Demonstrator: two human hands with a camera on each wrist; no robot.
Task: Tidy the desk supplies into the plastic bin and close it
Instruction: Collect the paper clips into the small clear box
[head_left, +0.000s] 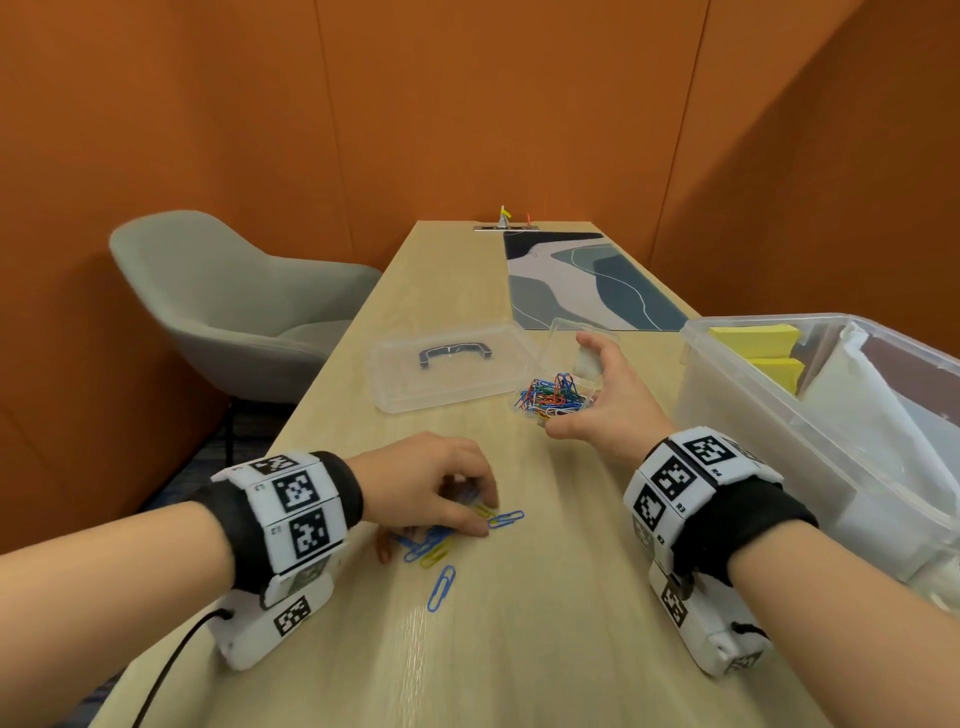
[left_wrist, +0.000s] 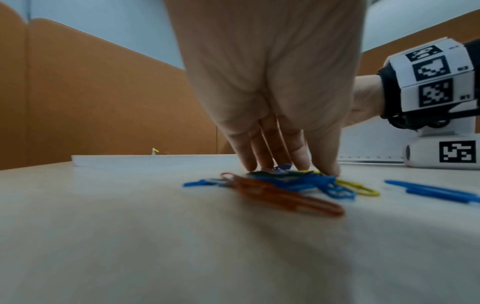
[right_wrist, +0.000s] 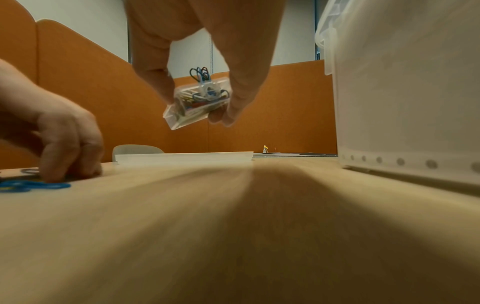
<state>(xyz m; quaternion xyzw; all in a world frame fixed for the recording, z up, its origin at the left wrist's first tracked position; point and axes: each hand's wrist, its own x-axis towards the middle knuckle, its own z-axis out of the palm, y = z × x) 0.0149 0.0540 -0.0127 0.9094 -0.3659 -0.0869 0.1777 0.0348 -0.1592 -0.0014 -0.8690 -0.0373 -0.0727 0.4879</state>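
My left hand (head_left: 467, 512) (left_wrist: 285, 164) is down on the desk with curled fingers pinching at a small pile of loose coloured paper clips (head_left: 434, 548) (left_wrist: 285, 185). One blue clip (head_left: 441, 587) lies apart, nearer me. My right hand (head_left: 569, 384) (right_wrist: 200, 102) holds a small clear clip box (head_left: 558, 397) (right_wrist: 197, 100) above the desk, tilted, its lid open and full of clips. The big clear plastic bin (head_left: 769, 319) (right_wrist: 405, 102) stands open at the right. Its lid (head_left: 447, 369) with a dark handle lies flat beyond my hands.
Yellow sticky notes (head_left: 753, 338) and white papers lie inside the bin. A patterned desk mat (head_left: 587, 280) covers the far right of the wooden desk. A grey chair (head_left: 234, 301) stands left of the desk. Orange walls close in on all sides.
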